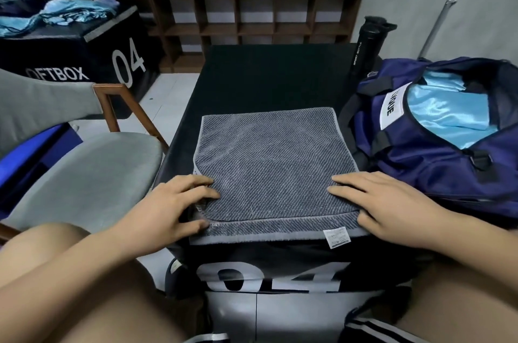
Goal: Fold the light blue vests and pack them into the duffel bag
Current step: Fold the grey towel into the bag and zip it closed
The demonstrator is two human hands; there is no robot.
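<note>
A folded grey towel (272, 163) lies on the black soft box (269, 73) in front of me. My left hand (171, 205) rests on the towel's near left corner, with its thumb at the towel's front edge. My right hand (384, 208) lies flat on the near right corner, fingers straight. The navy duffel bag (437, 163) sits open at the right on the box, with folded light blue vests (445, 113) inside. More light blue vests (67, 13) lie in a heap on a second black box (70, 62) at the far left.
A grey chair (84, 174) with a wooden frame stands to the left. A black sport bottle (367, 45) stands behind the bag. A brown shelf unit (252, 20) with potted plants lines the back wall. My bare knees are at the bottom.
</note>
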